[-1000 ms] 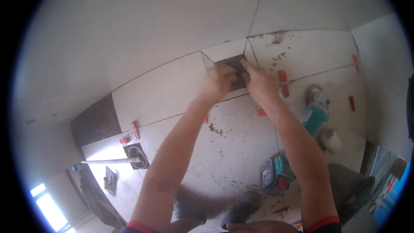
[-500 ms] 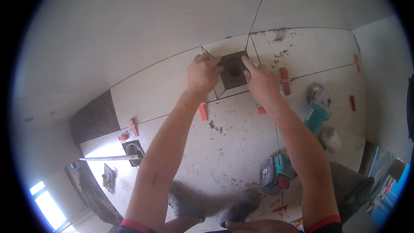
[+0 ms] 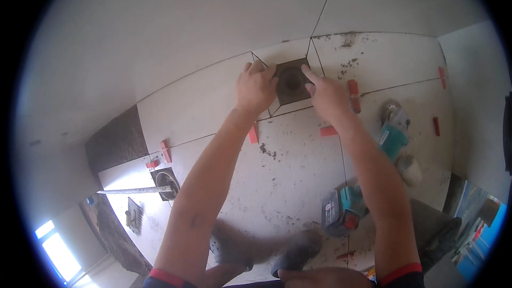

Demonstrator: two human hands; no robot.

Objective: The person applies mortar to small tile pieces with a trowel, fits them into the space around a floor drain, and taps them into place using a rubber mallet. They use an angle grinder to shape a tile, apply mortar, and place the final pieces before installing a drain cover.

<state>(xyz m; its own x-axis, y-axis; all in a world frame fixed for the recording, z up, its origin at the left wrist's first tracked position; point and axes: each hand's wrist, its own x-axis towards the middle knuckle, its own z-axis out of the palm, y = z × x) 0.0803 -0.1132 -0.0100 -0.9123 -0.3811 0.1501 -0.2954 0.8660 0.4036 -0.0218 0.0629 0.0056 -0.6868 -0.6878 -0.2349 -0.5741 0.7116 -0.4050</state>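
A dark square opening (image 3: 292, 95) with a round hole in its middle sits among narrow angled pieces of white tile. At its left edge my left hand (image 3: 256, 86) is curled, fingertips bent against the bordering piece; what they grip is mostly hidden. My right hand (image 3: 325, 93) lies at the opening's right side, index finger stretched to the upper right corner, thumb apart from it, holding nothing visible. Red plastic wedges (image 3: 328, 131) lie just below, near both hands.
A teal power tool (image 3: 392, 136) and a white cylinder (image 3: 409, 168) lie at right, a battery pack (image 3: 333, 212) lower down. At left are a notched trowel (image 3: 133, 214), a long straight strip (image 3: 128, 190) over another square cutout, and exposed rough floor (image 3: 114, 136). My feet (image 3: 296, 250) are below.
My left hand has moved leftward out of the dark opening to its left edge, uncovering the round hole. My right hand has stayed at the right edge, shifting slightly with the view.
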